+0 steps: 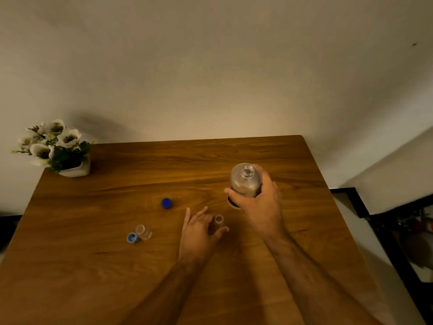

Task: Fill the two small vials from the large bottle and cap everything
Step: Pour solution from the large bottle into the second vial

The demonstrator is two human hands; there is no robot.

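My right hand (260,202) grips the large clear bottle (244,180), which is uncapped and upright at the right of the wooden table (117,266). My left hand (199,233) holds a small open vial (218,222) between thumb and fingers, just left of and nearer than the bottle. A second small open vial (143,231) stands alone further left, with a light blue cap (132,238) touching it. A darker blue cap (166,203) lies on the table behind the vials.
A white pot of artificial flowers (56,148) sits at the table's far left corner against the wall. A dark frame (398,231) stands on the floor off the table's right edge.
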